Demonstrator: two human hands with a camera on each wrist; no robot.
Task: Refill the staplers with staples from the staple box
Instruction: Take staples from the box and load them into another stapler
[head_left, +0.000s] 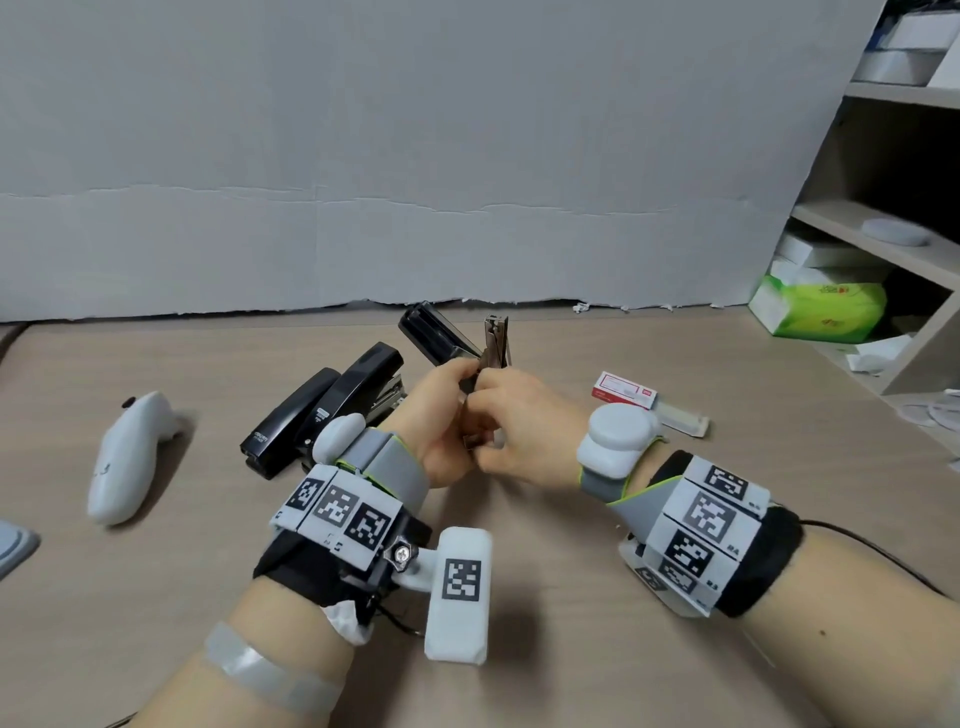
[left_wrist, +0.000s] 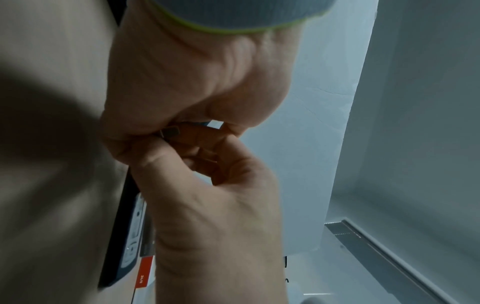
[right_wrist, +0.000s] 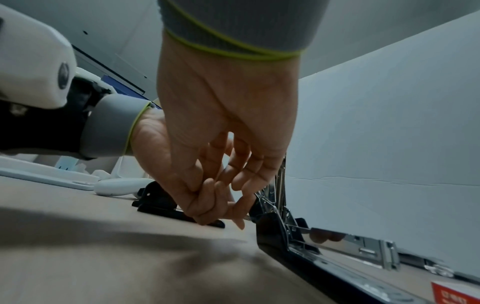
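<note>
A black stapler (head_left: 434, 335) stands opened at the middle of the table, its lid tipped back and its metal magazine (head_left: 496, 338) upright. My left hand (head_left: 460, 379) grips this stapler from the left. My right hand (head_left: 480, 395) meets it from the right and pinches a short staple strip (head_left: 474, 441), whose end shows between the two hands (left_wrist: 170, 131). The right wrist view shows the open stapler (right_wrist: 275, 226) just beyond my curled right fingers (right_wrist: 221, 205). The red and white staple box (head_left: 626, 389) lies to the right, its tray (head_left: 680, 418) slid out.
Two more black staplers (head_left: 291, 415) (head_left: 366, 382) lie side by side left of my hands. A white controller (head_left: 124, 457) lies further left. A grey board (head_left: 415, 156) backs the table. Shelves (head_left: 883, 228) and a green tissue pack (head_left: 821, 306) stand at the right.
</note>
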